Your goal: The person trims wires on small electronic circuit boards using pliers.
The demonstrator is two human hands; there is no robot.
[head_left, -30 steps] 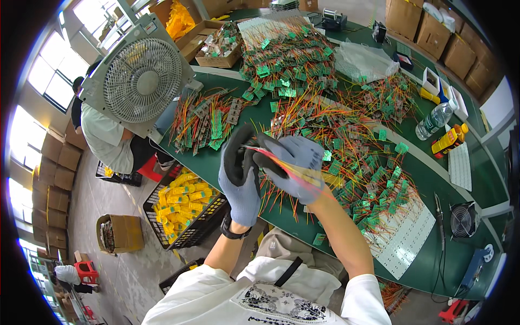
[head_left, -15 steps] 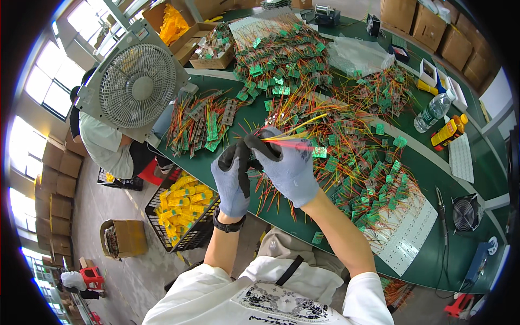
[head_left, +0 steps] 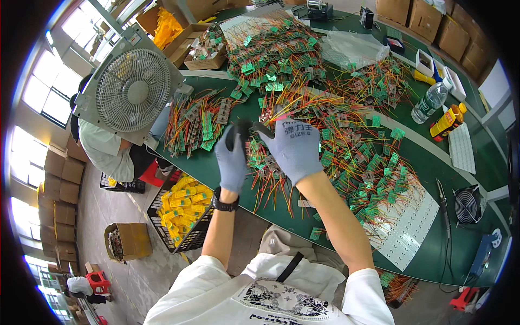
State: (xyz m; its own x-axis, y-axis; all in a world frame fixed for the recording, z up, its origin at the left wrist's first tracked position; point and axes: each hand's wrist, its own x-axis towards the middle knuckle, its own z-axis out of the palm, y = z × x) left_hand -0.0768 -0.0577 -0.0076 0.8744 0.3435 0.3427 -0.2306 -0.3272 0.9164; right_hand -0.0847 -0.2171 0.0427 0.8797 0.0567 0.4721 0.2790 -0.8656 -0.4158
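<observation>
fan point(head_left: 130, 89), water bottle point(head_left: 430, 101), yellow-filled crate point(head_left: 181, 211)

Raised together at picture centre: left hand point(head_left: 232, 160) at nine o'clock of right hand point(head_left: 295, 149), fingertips meeting above the table point(head_left: 433, 162). Under and at three o'clock of the hands, a heap of wired circuit boards point(head_left: 357, 157); at twelve o'clock, a second heap point(head_left: 273, 54). At ten o'clock, a fan point(head_left: 132, 89), with a bundle of wired boards point(head_left: 195, 122) between. At seven o'clock, on the floor, a crate point(head_left: 181, 208). At two o'clock, a bottle point(head_left: 430, 100).
</observation>
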